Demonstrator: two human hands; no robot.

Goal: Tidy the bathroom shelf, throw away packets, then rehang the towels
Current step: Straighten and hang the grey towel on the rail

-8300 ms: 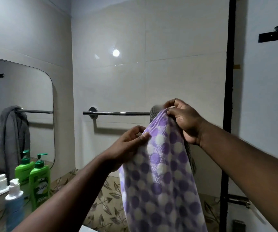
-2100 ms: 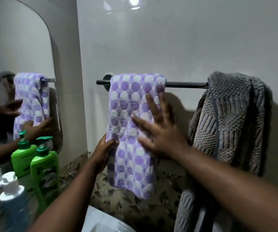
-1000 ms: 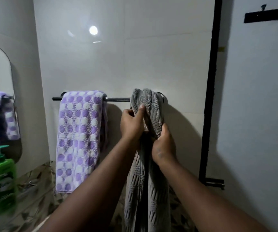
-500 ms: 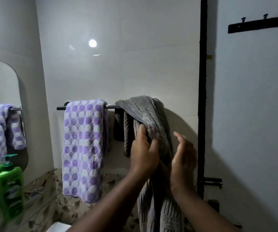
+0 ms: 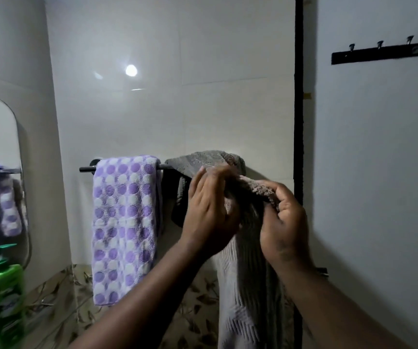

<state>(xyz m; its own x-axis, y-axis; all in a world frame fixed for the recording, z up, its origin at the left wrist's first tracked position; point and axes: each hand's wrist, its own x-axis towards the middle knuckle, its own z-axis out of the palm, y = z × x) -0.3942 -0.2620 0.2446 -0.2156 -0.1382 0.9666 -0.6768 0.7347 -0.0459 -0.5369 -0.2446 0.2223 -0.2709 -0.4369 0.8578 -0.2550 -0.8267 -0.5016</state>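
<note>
Two hands close together, the left hand (image 5: 210, 212) and right hand (image 5: 283, 222), each clutch a bunched fold of the grey towel (image 5: 248, 285). It drapes over the thin metal rail (image 5: 87, 169) at centre and hangs toward six o'clock. The cloth is thick, ribbed and heavy, and an uneven tug could slide it off the smooth rail. At its nine o'clock, a soft purple-spotted towel (image 5: 124, 227) hangs flat.

Close head view toward towel rail (image 5: 86, 169)

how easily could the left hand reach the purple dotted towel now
Probably yes: the purple dotted towel hangs just beside the left hand, nothing between them, though that hand grips the grey towel and must let go first.
</note>
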